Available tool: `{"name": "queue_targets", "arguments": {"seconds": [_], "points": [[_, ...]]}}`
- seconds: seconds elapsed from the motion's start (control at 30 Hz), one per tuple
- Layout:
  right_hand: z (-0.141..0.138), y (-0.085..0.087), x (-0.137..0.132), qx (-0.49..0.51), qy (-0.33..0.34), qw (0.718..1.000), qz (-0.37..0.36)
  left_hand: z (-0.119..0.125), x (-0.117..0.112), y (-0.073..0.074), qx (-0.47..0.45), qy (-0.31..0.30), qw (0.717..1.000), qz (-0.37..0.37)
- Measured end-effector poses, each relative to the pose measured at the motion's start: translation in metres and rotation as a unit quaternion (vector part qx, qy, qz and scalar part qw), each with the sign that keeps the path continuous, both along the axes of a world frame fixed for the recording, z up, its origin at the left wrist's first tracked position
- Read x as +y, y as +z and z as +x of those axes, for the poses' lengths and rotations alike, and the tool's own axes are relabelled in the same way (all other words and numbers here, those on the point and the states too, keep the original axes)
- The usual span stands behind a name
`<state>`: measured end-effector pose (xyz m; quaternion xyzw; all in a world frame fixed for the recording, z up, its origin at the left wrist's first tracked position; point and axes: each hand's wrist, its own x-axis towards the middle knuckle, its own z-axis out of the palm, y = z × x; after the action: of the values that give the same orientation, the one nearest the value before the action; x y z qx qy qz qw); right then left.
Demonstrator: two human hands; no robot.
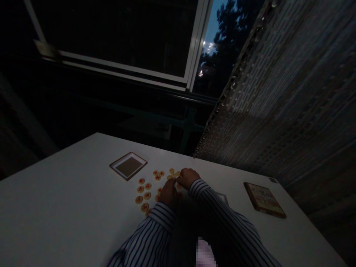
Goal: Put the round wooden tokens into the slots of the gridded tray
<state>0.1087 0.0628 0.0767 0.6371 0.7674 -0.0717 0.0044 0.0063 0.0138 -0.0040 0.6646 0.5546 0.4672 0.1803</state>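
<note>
Apparent step: two-handed handling of plain discs (171, 171) on desk (78, 185), 12 o'clock from left hand (168, 193); red-marked discs (147, 195) mostly 8 to 11 o'clock; right hand (188, 177) 2 o'clock; fingers' closure hidden, cannot tell; next move calls for light fingertip grip

1 head-worn view, facing forward and down
It looks from close above the striped sleeves (150, 233), over the round pieces (147, 195) and white table (83, 178), toward the window frame (194, 48).
</note>
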Motion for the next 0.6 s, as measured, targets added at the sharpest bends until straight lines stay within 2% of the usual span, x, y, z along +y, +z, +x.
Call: {"name": "queue_targets", "arguments": {"seconds": [0.17,0.3,0.37,0.6], "points": [[0.008,0.011,-0.007,0.031,0.057,0.998,0.022,-0.001,-0.003,0.009,-0.005,0.003,1.000,-0.012],[0.016,0.017,-0.018,0.103,0.139,0.982,0.075,0.000,-0.008,0.022,-0.075,0.029,0.995,-0.053],[0.020,0.019,-0.023,0.136,0.160,0.973,0.093,0.000,-0.010,0.028,-0.127,0.028,0.989,-0.064],[0.032,0.027,-0.041,0.129,0.204,0.963,0.118,0.000,-0.015,0.040,-0.300,-0.066,0.945,-0.110]]}}
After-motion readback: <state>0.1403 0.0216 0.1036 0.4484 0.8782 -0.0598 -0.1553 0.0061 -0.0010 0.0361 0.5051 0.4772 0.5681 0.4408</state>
